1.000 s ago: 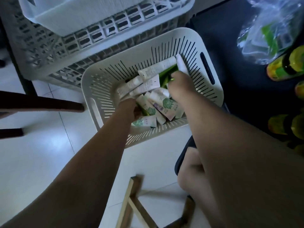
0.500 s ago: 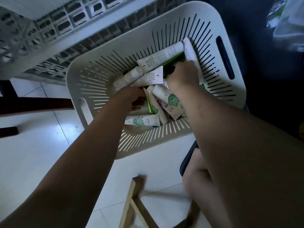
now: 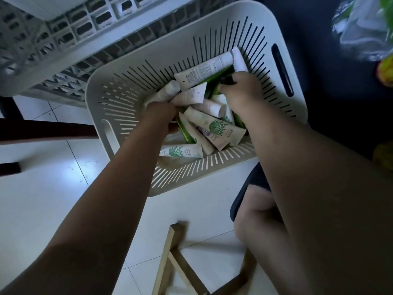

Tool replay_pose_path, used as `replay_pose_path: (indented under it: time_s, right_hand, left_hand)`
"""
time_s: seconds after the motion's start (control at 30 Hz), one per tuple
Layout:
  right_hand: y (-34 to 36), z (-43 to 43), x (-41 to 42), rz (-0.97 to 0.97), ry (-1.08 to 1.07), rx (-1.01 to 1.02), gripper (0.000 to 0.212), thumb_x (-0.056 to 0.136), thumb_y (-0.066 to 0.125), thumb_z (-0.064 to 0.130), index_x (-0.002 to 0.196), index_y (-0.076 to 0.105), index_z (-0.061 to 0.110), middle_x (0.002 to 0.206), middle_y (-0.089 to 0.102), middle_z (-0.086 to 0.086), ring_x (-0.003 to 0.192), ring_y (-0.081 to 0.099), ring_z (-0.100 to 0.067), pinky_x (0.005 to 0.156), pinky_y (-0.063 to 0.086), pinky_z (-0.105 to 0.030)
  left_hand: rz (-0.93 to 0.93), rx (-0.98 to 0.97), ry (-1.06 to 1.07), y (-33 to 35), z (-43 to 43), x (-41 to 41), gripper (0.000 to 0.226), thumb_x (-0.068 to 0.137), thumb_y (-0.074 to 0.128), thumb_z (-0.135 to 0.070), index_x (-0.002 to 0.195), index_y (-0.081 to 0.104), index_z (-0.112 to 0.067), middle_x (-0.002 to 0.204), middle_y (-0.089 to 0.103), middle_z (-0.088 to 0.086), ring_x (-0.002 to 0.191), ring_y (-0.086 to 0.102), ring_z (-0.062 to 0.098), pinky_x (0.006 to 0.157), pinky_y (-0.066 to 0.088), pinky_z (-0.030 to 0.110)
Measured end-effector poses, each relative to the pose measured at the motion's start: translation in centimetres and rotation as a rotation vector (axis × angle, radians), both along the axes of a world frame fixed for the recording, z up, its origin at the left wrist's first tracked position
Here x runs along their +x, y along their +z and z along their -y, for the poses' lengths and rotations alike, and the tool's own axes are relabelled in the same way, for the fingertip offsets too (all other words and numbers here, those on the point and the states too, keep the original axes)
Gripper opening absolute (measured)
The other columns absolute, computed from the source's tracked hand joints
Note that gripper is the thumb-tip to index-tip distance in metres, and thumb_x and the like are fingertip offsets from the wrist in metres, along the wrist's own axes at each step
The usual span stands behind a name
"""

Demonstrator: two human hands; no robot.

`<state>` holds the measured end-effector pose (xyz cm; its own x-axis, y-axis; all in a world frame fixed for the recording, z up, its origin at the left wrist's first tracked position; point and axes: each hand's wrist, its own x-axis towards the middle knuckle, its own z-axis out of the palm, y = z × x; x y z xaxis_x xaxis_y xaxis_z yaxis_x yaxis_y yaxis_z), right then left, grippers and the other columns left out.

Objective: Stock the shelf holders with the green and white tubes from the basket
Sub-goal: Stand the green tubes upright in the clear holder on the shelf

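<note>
A cream slotted basket (image 3: 131,86) stands on the floor and holds several green and white tubes (image 3: 214,128). Both my hands are down inside it. My left hand (image 3: 163,113) grips a bunch of white tubes (image 3: 170,91), whose ends stick up past my knuckles. My right hand (image 3: 242,90) is curled around a green tube (image 3: 217,76) at the back of the pile, beside a long white tube (image 3: 204,73). More tubes lie loose under and between my wrists.
A grey lattice rack of crates (image 3: 63,39) rises behind the basket on the left. Dark shelving with a clear plastic bag (image 3: 365,28) and yellow-green bottles (image 3: 386,70) is at the right. A wooden stool frame (image 3: 170,260) and my knee (image 3: 255,220) are below.
The view has come closer to the basket. My left hand has gathered white tubes and lifted them; my right hand has stayed at the back on the green tube.
</note>
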<state>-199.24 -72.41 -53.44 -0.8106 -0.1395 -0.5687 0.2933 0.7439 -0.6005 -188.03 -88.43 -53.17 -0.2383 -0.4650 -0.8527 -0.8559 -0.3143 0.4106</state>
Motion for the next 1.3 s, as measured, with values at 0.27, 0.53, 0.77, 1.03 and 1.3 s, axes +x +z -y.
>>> replay_pose_path:
  time_s: [0.27, 0.53, 0.77, 1.03, 1.3]
  right_hand:
    - [6.0, -1.6, 0.3, -0.110, -0.205, -0.280, 0.021, 0.088, 0.073, 0.039, 0.103, 0.075, 0.024, 0.102, 0.071, 0.001, 0.089, 0.067, -0.014, 0.074, 0.052, -0.027]
    - [10.9, -1.9, 2.8, 0.168, -0.500, -0.508, 0.016, 0.094, 0.070, 0.036, 0.084, 0.066, 0.025, 0.101, 0.071, -0.007, 0.097, 0.073, -0.031, 0.078, 0.064, -0.049]
    - [17.4, -4.2, 2.8, 0.177, -0.502, -0.622, 0.008, 0.090, 0.072, 0.004, 0.090, 0.066, 0.007, 0.108, 0.073, -0.022, 0.100, 0.072, -0.034, 0.082, 0.063, -0.046]
    - [22.6, -8.4, 4.6, -0.027, -0.524, -0.641, 0.050, 0.077, 0.084, 0.018, 0.115, 0.052, 0.025, 0.114, 0.069, -0.011, 0.090, 0.076, -0.027, 0.074, 0.064, -0.045]
    - [27.8, -9.8, 7.1, -0.134, -0.553, -0.767, 0.058, 0.078, 0.083, 0.009, 0.122, 0.050, 0.029, 0.104, 0.068, -0.005, 0.096, 0.072, -0.024, 0.080, 0.064, -0.048]
  left_hand:
    - [-0.214, -0.321, 0.102, 5.7, 2.3, 3.2, 0.021, 0.084, 0.059, -0.007, 0.073, 0.072, -0.020, 0.076, 0.071, 0.006, 0.076, 0.071, 0.025, 0.080, 0.063, 0.051]
    - [-0.510, -0.052, 0.434, 12.8, 0.9, 3.6, 0.008, 0.101, 0.058, -0.007, 0.107, 0.059, -0.002, 0.097, 0.067, 0.012, 0.087, 0.072, 0.022, 0.072, 0.062, 0.032]
    - [-0.627, 0.051, 0.443, 17.8, -1.9, 3.1, 0.008, 0.100, 0.061, -0.006, 0.093, 0.064, -0.002, 0.094, 0.066, 0.019, 0.094, 0.069, 0.031, 0.082, 0.063, 0.041]
    - [-0.772, -0.016, 0.182, 24.6, -4.3, 2.9, 0.009, 0.099, 0.065, -0.016, 0.091, 0.068, -0.013, 0.084, 0.068, 0.006, 0.084, 0.066, 0.021, 0.078, 0.059, 0.035]
    - [-0.920, 0.000, -0.010, 31.0, -8.0, 2.4, 0.012, 0.101, 0.062, -0.016, 0.104, 0.066, -0.006, 0.090, 0.074, 0.006, 0.089, 0.071, 0.020, 0.098, 0.057, 0.043]
